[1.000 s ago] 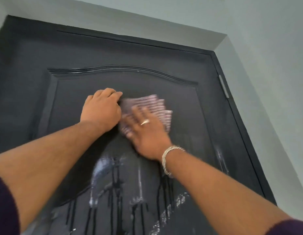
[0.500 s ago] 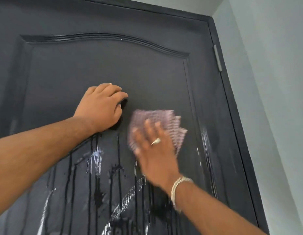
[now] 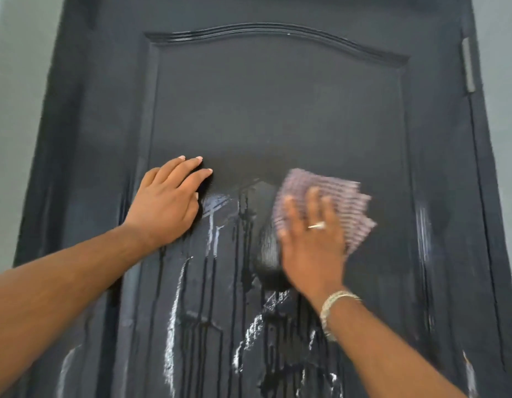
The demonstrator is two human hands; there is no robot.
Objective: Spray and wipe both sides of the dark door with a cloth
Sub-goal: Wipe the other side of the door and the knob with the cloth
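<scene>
I am pressing the cloth (image 3: 332,202) flat under my right hand (image 3: 312,242), fingers spread, so it is covering more of the wet door (image 3: 277,110). My left hand (image 3: 166,202) is resting open on the panel's left, bracing it.

The door (image 3: 263,110) stands in front of the person. The left hand (image 3: 166,205) lies flat on the door, left of the middle. The right hand (image 3: 309,242) is to its right, pressing the cloth (image 3: 335,202) on the door. The cloth sticks out above and right of that hand. Wet drips (image 3: 209,297) run down the door below both hands. A hinge (image 3: 467,64) sits on the door's right edge, up high.
</scene>
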